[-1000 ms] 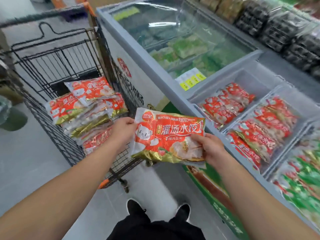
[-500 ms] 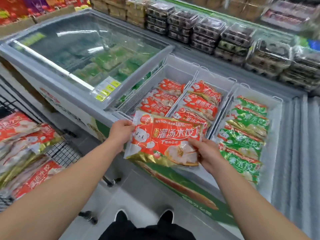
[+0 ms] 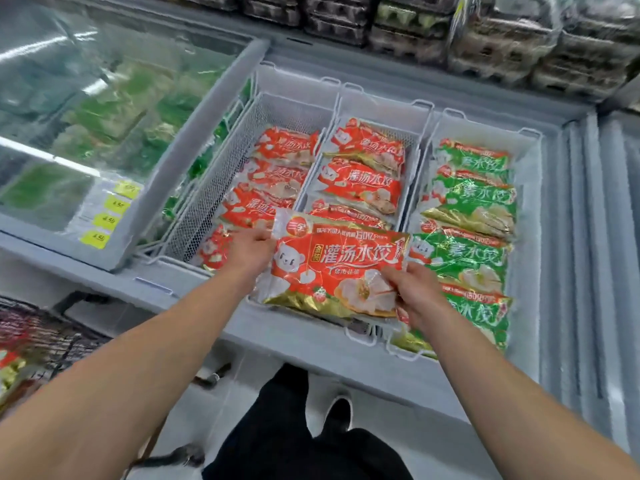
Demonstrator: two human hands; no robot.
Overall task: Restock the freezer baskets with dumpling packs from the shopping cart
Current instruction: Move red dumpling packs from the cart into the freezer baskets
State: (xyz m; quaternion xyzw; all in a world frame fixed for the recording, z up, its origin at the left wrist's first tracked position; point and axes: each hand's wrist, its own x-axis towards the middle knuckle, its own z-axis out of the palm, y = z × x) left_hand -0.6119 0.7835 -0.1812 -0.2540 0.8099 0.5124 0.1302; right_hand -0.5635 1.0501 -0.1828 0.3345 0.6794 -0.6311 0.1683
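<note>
A red dumpling pack [image 3: 337, 268], held over the freezer baskets, carries large white characters reading 灌汤水饺, a small gold badge reading 金装 to their left, and a round red logo at its top left corner, too small to read surely. Red packs [image 3: 360, 180] in the baskets show 灌汤水饺 too. Green packs [image 3: 474, 199] read 素水饺. Yellow price tags [image 3: 104, 221] on the freezer lid are too blurred to read.

A single head-worn wide-angle view looks forward and steeply down from close above the open chest freezer [image 3: 311, 344], its baskets centred, the wearer's shoes below its near rim.
</note>
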